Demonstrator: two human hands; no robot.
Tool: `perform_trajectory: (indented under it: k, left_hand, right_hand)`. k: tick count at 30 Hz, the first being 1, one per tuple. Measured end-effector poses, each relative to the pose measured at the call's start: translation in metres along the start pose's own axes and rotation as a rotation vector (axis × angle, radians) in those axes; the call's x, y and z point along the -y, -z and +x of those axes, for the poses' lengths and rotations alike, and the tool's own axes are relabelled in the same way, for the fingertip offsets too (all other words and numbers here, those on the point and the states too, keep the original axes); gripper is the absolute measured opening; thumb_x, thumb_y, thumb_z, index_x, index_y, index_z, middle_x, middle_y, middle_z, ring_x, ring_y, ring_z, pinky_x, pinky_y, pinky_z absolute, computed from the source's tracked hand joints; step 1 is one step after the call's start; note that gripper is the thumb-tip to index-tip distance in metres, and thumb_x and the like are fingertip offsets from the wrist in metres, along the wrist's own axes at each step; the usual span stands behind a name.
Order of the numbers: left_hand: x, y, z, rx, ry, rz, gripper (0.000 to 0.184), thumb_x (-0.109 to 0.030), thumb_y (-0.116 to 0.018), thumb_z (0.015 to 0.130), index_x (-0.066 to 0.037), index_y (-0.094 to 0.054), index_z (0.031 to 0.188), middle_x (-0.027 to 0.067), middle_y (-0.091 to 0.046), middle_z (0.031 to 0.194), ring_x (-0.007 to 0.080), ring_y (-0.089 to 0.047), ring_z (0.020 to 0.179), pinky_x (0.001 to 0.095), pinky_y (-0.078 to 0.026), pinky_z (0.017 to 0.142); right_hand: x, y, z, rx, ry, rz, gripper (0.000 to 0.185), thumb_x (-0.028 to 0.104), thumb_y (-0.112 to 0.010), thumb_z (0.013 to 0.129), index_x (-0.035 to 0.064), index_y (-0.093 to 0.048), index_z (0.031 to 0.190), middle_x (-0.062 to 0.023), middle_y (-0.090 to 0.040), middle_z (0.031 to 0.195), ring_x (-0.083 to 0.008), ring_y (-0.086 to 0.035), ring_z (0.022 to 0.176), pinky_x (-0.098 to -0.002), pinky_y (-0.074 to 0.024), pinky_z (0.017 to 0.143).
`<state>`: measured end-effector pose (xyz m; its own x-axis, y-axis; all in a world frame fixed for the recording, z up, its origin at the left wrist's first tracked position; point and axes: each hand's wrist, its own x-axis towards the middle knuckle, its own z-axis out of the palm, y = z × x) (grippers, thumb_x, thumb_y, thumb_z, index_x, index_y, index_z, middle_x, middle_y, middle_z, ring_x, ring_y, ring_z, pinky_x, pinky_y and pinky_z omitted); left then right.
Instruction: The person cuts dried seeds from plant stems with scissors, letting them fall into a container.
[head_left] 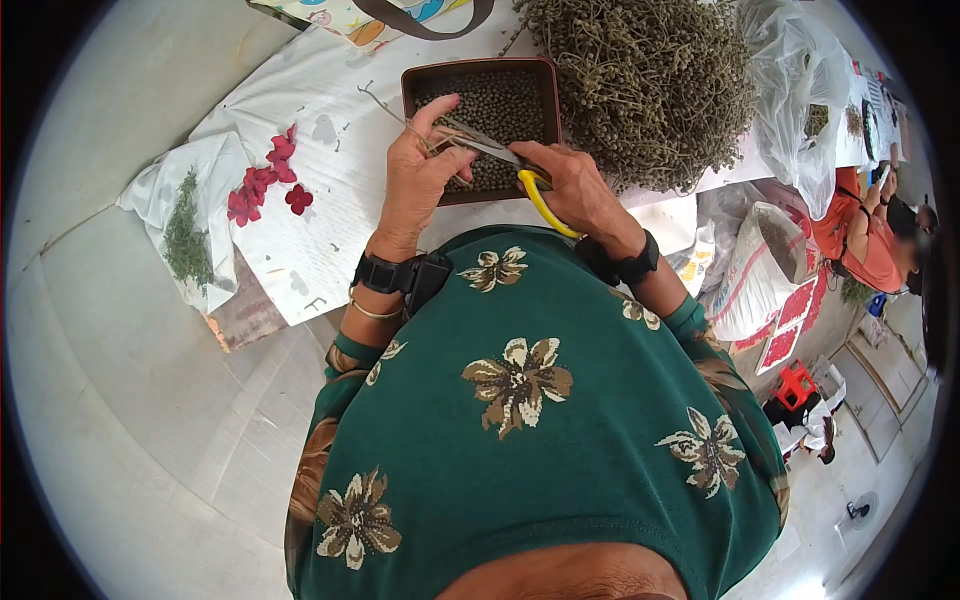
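My left hand (420, 170) is closed on a thin dried sprig (384, 108), whose stem sticks out to the upper left. In my right hand (578, 192) is a pair of scissors with yellow handles (547, 210). Their blades point left and reach the sprig near my left fingers; whether they touch it I cannot tell. Both hands are over the near part of a dark reddish-brown box (478, 65). Inside it lie many small round greenish-brown pods (512, 95). A big heap of dried sprigs (650, 90) stands right beside the box.
Red flowers (260, 183) and a green sprig bundle (186, 235) lie on the white table cover (300, 250) at left. A patterned bag (345, 20) is at the back. Clear plastic (800, 90), a white sack (755, 280) and people in orange (870, 245) are on the right.
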<state>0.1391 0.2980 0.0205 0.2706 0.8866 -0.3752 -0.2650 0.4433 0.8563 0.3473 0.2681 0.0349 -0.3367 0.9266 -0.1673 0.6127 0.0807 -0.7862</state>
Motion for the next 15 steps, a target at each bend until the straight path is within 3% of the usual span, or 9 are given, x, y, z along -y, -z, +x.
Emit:
perform_trajectory:
  k: [10, 13, 15]
  left_hand:
    - [0.005, 0.001, 0.003, -0.014, 0.041, -0.041, 0.051, 0.003, -0.060, 0.079, 0.001, -0.047, 0.128, 0.0067, -0.063, 0.081, 0.0089, -0.055, 0.062, 0.0216, -0.048, 0.056]
    - [0.005, 0.002, 0.003, -0.008, 0.062, -0.051, 0.050, 0.003, -0.061, 0.079, 0.002, -0.048, 0.127, 0.0065, -0.063, 0.079, 0.0092, -0.055, 0.061, 0.0213, -0.047, 0.054]
    - [0.001, 0.002, 0.001, 0.000, 0.110, -0.113, 0.048, 0.002, -0.062, 0.079, 0.004, -0.049, 0.125, 0.0072, -0.063, 0.077, 0.0095, -0.055, 0.060, 0.0211, -0.045, 0.052]
  right_hand:
    - [0.004, 0.001, 0.001, -0.003, -0.060, 0.080, 0.033, 0.004, -0.064, 0.076, 0.0044, -0.060, 0.109, -0.0211, -0.063, 0.081, -0.0394, -0.061, 0.075, -0.0427, -0.0485, 0.063]
    - [-0.004, -0.002, -0.002, -0.077, 0.049, -0.060, 0.032, 0.006, -0.063, 0.077, 0.0050, -0.060, 0.109, -0.0203, -0.064, 0.082, -0.0387, -0.061, 0.075, -0.0429, -0.0481, 0.063]
    - [-0.001, 0.000, -0.002, -0.045, -0.021, -0.040, 0.034, 0.006, -0.064, 0.077, 0.0050, -0.059, 0.111, -0.0199, -0.064, 0.084, -0.0376, -0.062, 0.077, -0.0414, -0.0487, 0.064]
